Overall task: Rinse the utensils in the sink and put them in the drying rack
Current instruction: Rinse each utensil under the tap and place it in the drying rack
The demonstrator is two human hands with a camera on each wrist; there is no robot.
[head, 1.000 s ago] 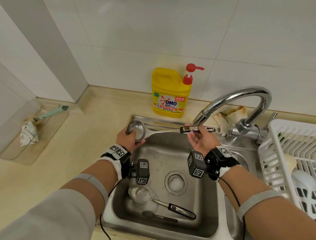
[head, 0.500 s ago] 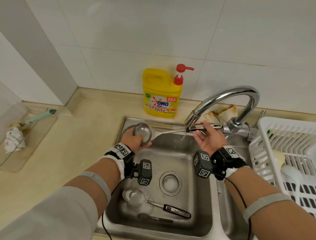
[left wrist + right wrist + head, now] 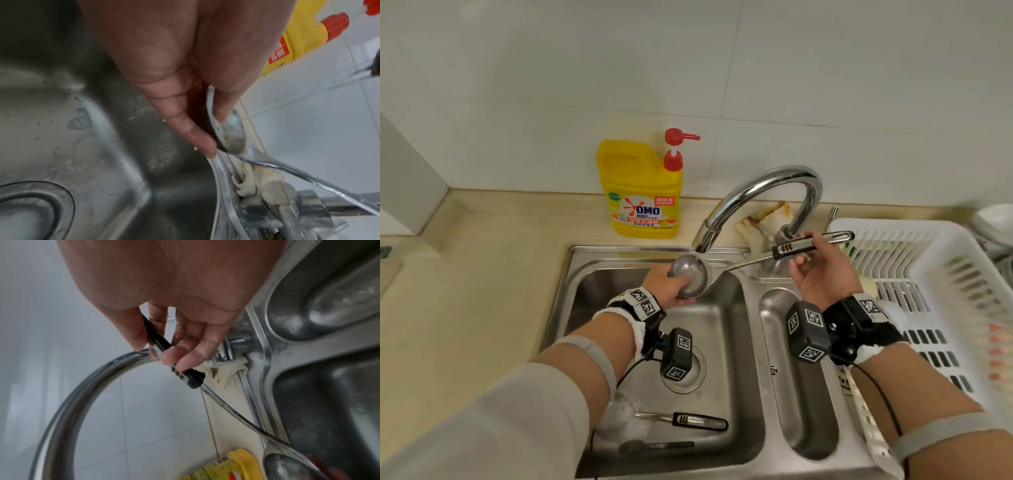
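Currently, ladle [image 3: 690,279]: bowl cupped by the left hand [image 3: 666,286] under the faucet [image 3: 756,195] spout for rinsing, handle pinched by the right hand [image 3: 820,274] beside the drying rack [image 3: 935,274], above the sink [image 3: 599,274]

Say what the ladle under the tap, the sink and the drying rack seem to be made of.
Ladle: polished metal, likely stainless steel, since the bowl and stem mirror light; its grip looks black plastic, matte. Sink: brushed stainless steel, dull grey sheen. Drying rack: white moulded plastic, judging by its slotted walls and soft gloss.
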